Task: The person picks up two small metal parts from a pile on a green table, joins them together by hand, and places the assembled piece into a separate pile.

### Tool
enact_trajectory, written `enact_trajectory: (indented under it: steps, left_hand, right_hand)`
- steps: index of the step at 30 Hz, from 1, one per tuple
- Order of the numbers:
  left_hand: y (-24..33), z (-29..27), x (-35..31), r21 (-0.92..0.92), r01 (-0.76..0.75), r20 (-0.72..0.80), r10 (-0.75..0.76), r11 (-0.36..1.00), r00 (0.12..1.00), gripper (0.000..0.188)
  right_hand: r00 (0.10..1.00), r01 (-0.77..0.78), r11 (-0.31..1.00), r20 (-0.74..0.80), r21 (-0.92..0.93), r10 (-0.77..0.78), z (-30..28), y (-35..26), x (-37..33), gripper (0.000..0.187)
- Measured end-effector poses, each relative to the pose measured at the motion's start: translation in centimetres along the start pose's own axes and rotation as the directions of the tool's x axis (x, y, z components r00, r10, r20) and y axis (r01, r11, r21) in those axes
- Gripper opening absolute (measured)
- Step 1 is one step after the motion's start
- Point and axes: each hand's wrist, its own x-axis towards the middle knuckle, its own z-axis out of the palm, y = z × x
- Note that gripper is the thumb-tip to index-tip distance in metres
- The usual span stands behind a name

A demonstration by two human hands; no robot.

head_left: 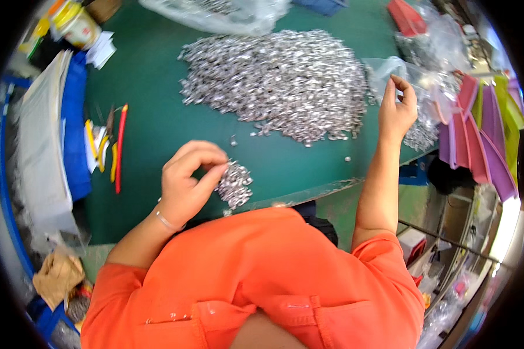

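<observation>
Bright, diffuse light is falling across the green desk (pixel 291 166); shadows are appearing soft. White glare is showing near the right rim. The metal pieces (pixel 279 81) are glinting and blurring. Fisheye distortion is bending outer edges; black is filling the corners.

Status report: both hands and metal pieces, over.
Left hand at small pile. Right hand near clear bag. Big metal pile ahead. No obstruction seen.

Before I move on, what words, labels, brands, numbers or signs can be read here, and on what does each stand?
No text is readable.
Yellow-and-white jar, upper left: printing on its label, too small and blurred.
Orange top: a small pale mark, too small to tell whether it is lettering.
Heap of silvery pieces: no legible marks.
</observation>
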Motion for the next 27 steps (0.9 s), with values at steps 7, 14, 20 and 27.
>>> enact_trajectory:
  steps: [7, 14, 20, 27]
  left_hand:
    - [-0.3, -0.6, 0.1, -0.038, 0.101, -0.033, -0.102, 0.994, 0.994, 0.012]
    - [-0.5, -0.2, -0.1, -0.157, 0.221, -0.050, -0.232, 0.962, 0.972, 0.016]
    - [0.0, 0.2, 0.3, -0.436, 0.398, 0.082, -0.405, 0.807, 0.911, 0.018]
    - [0.3, 0.1, 0.2, -0.458, 0.384, 0.094, -0.386, 0.802, 0.918, 0.014]
  right_hand:
    - [0.738, 0.043, 0.760, 0.492, 0.648, -0.462, 0.8, -15.4, -9.9, 0.016]
    - [0.681, -0.207, 0.707, 0.618, 0.677, -0.393, 1.6, -16.2, -11.1, 0.015]
    - [0.691, -0.531, 0.405, 0.657, 0.744, -0.300, 0.4, -16.5, -11.9, 0.016]
    - [0.751, -0.464, 0.394, 0.588, 0.794, -0.300, 0.2, -16.9, -12.1, 0.020]
